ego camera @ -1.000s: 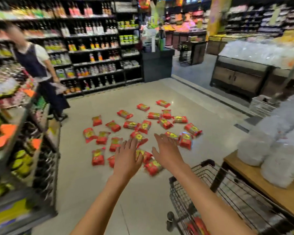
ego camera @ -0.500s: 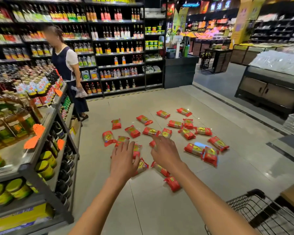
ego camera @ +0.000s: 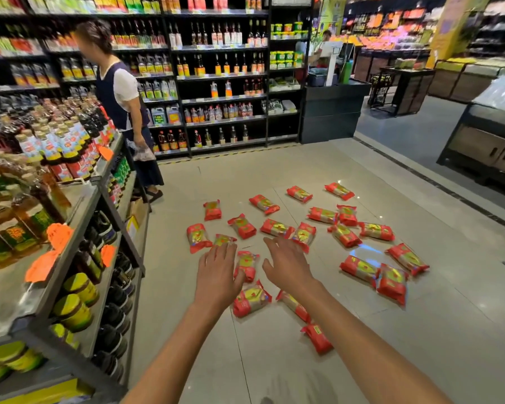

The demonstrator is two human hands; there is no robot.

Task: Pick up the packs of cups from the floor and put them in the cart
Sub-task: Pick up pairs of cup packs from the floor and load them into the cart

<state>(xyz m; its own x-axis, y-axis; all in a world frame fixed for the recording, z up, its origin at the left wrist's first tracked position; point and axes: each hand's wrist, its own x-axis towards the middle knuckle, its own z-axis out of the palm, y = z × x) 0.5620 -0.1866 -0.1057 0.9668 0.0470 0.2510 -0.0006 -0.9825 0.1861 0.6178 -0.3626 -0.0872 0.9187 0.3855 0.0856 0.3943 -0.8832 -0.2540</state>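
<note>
Both my hands out over the spilled packs, nothing held.

My left hand [ego camera: 217,274] and right hand [ego camera: 287,265] hover with fingers spread and relaxed above the red packs of cups [ego camera: 277,258] scattered across the floor [ego camera: 274,368], beside the shelf [ego camera: 79,258] on my left.

The red plastic packs of cups [ego camera: 276,228] lie spread on the beige tiled floor [ego camera: 274,360], and the left hand [ego camera: 217,274] and the right hand [ego camera: 287,265] reach out side by side above the nearest packs. To the left of the packs stands a grey metal shelf rack [ego camera: 79,217] with bottles and jars on it. Behind the packs runs a tall black wall of shelves [ego camera: 222,74], and a person in a dark apron [ego camera: 120,97] stands between the two.
</note>
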